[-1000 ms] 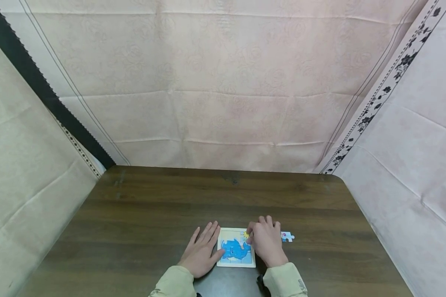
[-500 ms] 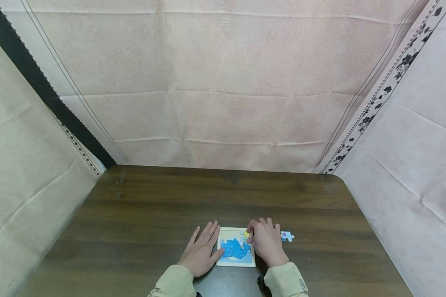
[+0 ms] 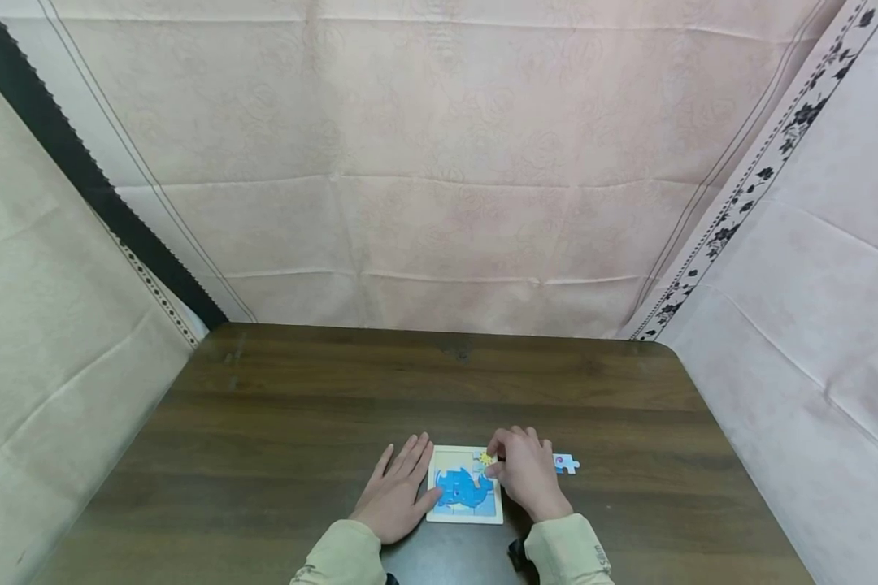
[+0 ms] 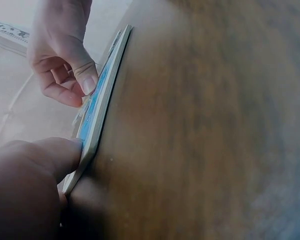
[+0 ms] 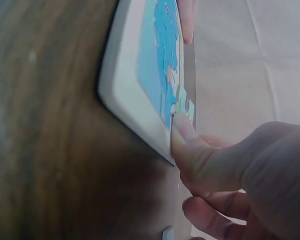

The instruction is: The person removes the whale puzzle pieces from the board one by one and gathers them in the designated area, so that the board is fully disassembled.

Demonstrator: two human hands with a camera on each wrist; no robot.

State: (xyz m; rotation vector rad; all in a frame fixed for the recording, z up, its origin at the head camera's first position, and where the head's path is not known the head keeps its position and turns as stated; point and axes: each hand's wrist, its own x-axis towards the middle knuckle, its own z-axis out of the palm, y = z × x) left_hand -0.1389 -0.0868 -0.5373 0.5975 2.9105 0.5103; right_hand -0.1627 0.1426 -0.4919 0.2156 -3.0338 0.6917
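Note:
A square jigsaw puzzle in a pale frame [image 3: 464,520] lies on the table, showing a blue whale [image 3: 462,490]. My left hand [image 3: 395,496] lies flat along its left side, fingers straight, with the thumb reaching over the frame's edge. At the upper right corner my right hand [image 3: 527,471] pinches a puzzle piece [image 3: 485,459] with a yellow sun between thumb and index finger. In the right wrist view that puzzle piece [image 5: 186,106] stands tilted, raised above the puzzle's surface. The fingers hide part of it.
Another loose puzzle piece [image 3: 567,464] lies on the table just right of my right hand, partly covered by it. The brown wooden table [image 3: 336,390] ends at a pale cloth backdrop [image 3: 446,227], with more cloth at both sides.
My right wrist and sleeve have shifted slightly to the right, and the right thumb sits a little differently at the sun piece. The left hand and puzzle frame have stayed in place.

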